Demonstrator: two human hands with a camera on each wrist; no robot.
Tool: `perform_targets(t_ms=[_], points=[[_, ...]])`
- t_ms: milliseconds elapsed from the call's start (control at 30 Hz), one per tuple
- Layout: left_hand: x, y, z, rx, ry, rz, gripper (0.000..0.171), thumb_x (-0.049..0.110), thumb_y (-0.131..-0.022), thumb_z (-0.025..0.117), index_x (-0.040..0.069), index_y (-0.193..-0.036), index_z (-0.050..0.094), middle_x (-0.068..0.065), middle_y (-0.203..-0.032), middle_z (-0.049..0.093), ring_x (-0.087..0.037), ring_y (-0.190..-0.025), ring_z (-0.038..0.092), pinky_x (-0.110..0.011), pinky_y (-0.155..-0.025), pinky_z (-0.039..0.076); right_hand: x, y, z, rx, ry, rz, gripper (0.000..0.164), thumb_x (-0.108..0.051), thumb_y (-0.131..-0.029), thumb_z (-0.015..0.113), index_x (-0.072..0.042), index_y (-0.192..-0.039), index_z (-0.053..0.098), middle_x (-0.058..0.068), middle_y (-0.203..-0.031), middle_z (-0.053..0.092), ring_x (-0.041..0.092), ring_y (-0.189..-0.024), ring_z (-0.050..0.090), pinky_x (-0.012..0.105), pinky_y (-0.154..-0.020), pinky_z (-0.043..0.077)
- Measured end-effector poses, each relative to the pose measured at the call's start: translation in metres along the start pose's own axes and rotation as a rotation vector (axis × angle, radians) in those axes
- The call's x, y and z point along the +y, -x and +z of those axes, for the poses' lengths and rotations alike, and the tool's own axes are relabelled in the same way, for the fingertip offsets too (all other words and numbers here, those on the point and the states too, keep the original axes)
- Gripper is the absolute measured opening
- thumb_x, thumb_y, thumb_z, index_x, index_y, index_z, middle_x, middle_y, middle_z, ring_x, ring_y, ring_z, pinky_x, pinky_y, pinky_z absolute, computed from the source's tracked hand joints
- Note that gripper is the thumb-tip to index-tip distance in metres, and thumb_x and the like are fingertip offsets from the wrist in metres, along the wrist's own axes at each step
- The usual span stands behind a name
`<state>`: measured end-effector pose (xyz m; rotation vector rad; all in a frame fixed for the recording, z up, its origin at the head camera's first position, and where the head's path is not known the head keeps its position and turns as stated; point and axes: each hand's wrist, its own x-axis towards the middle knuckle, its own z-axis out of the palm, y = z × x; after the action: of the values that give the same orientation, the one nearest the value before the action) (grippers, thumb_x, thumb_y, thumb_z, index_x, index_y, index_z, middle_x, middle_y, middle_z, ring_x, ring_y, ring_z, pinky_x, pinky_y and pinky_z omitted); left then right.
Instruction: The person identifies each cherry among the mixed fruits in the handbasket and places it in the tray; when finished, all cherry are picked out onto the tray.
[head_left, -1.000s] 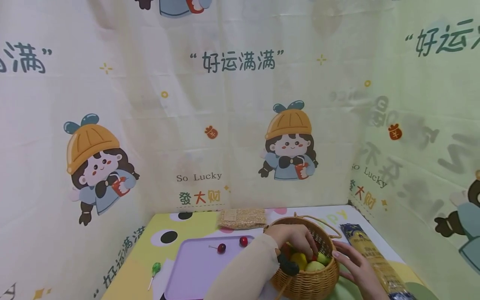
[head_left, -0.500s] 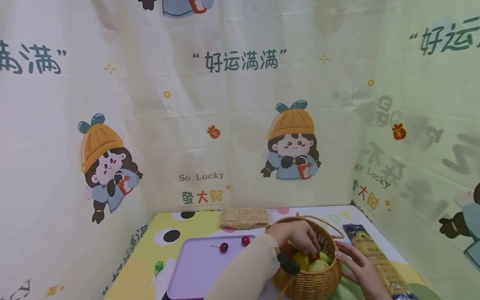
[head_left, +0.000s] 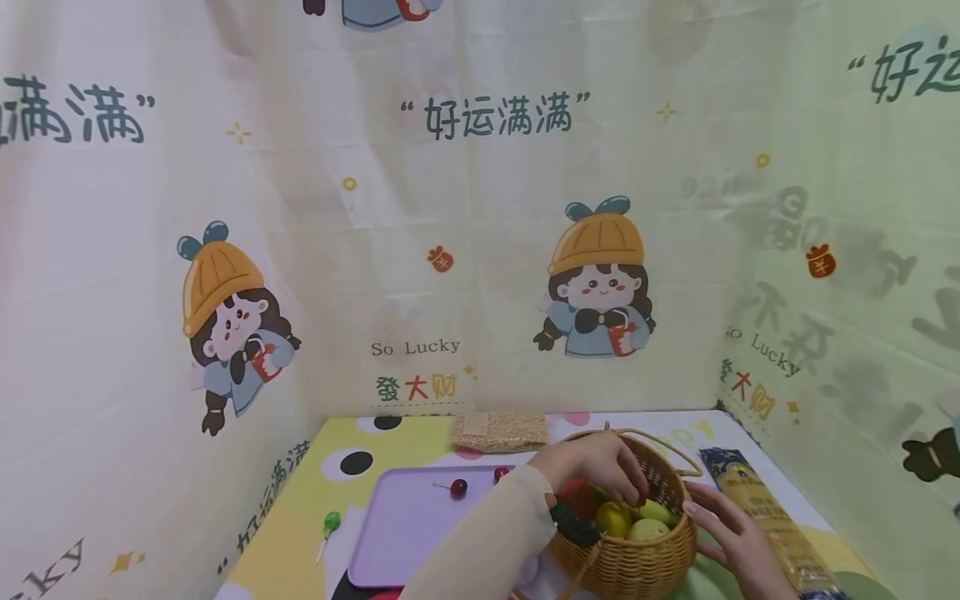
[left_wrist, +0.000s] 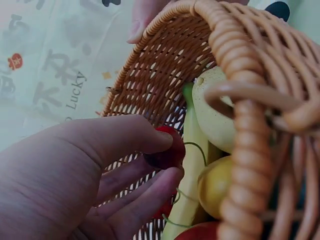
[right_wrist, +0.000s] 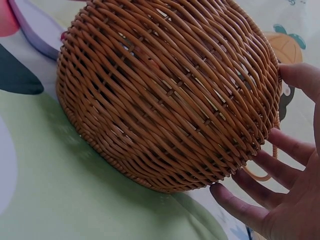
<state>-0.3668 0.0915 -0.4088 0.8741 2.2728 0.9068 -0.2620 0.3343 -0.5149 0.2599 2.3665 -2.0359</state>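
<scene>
In the left wrist view my left hand (left_wrist: 95, 170) pinches a dark red cherry (left_wrist: 172, 150) with a green stem between thumb and fingers. It is inside the mouth of a wicker basket (right_wrist: 170, 95). Around it lie a banana (left_wrist: 187, 185), a pale green pear (left_wrist: 212, 107), a yellow fruit (left_wrist: 217, 185) and a red fruit (head_left: 579, 497). A dark green fruit or vegetable (head_left: 573, 527) shows at the near rim. My right hand (right_wrist: 290, 190) rests spread fingertips against the basket's outer wall, thumb at the rim. More stems show under the left fingers.
A lilac tray (head_left: 405, 533) left of the basket holds two cherries, one (head_left: 458, 488) in full view. A green lollipop (head_left: 331, 525) lies further left. A bag of grains (head_left: 498, 432) is at the back, and a long pasta pack (head_left: 765, 517) lies to the right.
My left hand has lifted slightly from among the fruit, uncovering more of the red and yellow fruits. The right hand stays at the basket. The head view has turned a little left.
</scene>
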Motion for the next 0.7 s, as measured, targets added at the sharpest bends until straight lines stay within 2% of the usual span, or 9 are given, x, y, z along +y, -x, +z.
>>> perform_targets(t_ms=[67,100,200,300,467,600,700], points=[[0.000,0.002,0.000,0.023,0.008,0.017,0.016,0.007,-0.095,0.084,0.018,-0.107,0.088,0.012,-0.094,0.082,-0.008,-0.082,0.078,-0.030,-0.087,0.066,0.000,0.001,-0.001,-0.004,-0.006,-0.002,0.062,-0.049,-0.115,0.059,-0.018,-0.167,0.048,0.028,-0.178,0.031,-0.018,-0.105,0.057,0.050,-0.104,0.063],[0.000,0.004,0.000,0.031,0.011,0.030,0.017,0.007,-0.095,0.084,0.018,-0.107,0.087,0.013,-0.095,0.082,-0.007,-0.082,0.078,-0.030,-0.087,0.066,-0.001,0.001,-0.001,-0.005,-0.008,-0.005,0.061,-0.049,-0.115,0.059,-0.018,-0.167,0.049,0.028,-0.178,0.031,-0.018,-0.105,0.057,0.050,-0.104,0.063],[-0.002,0.008,-0.001,0.050,-0.006,0.087,0.019,0.008,-0.095,0.085,0.019,-0.110,0.087,0.013,-0.097,0.083,-0.002,-0.083,0.076,-0.026,-0.086,0.065,-0.001,0.002,0.000,-0.003,-0.010,-0.006,0.057,-0.048,-0.115,0.059,-0.022,-0.165,0.052,0.027,-0.177,0.033,-0.018,-0.105,0.058,0.051,-0.105,0.063],[-0.005,0.013,-0.002,0.093,-0.068,0.139,0.020,0.014,-0.095,0.087,0.023,-0.112,0.088,0.016,-0.100,0.083,0.004,-0.086,0.071,-0.020,-0.082,0.061,-0.002,0.002,0.000,-0.001,-0.011,-0.009,0.056,-0.048,-0.115,0.060,-0.023,-0.164,0.053,0.026,-0.177,0.034,-0.016,-0.106,0.058,0.052,-0.105,0.063],[-0.008,0.021,-0.005,0.182,-0.112,0.190,0.020,0.019,-0.095,0.088,0.026,-0.114,0.088,0.020,-0.109,0.079,0.002,-0.094,0.067,-0.018,-0.078,0.057,-0.003,0.002,0.000,0.002,-0.005,-0.005,0.061,-0.049,-0.114,0.060,-0.019,-0.166,0.050,0.026,-0.178,0.034,-0.014,-0.109,0.057,0.054,-0.106,0.063],[-0.010,0.027,-0.009,0.227,-0.083,0.238,0.021,0.017,-0.096,0.088,0.024,-0.115,0.088,0.020,-0.109,0.078,0.004,-0.095,0.068,-0.017,-0.079,0.058,-0.003,0.002,0.000,0.005,0.005,0.000,0.066,-0.050,-0.114,0.060,-0.015,-0.168,0.047,0.026,-0.178,0.033,-0.014,-0.109,0.057,0.054,-0.106,0.063],[-0.012,0.033,-0.013,0.228,-0.015,0.286,0.022,0.013,-0.096,0.087,0.019,-0.117,0.088,0.016,-0.108,0.080,0.007,-0.094,0.070,-0.016,-0.084,0.059,-0.004,0.002,0.000,0.006,0.011,0.008,0.069,-0.051,-0.114,0.060,-0.013,-0.169,0.045,0.026,-0.177,0.034,-0.011,-0.113,0.058,0.054,-0.106,0.063]])
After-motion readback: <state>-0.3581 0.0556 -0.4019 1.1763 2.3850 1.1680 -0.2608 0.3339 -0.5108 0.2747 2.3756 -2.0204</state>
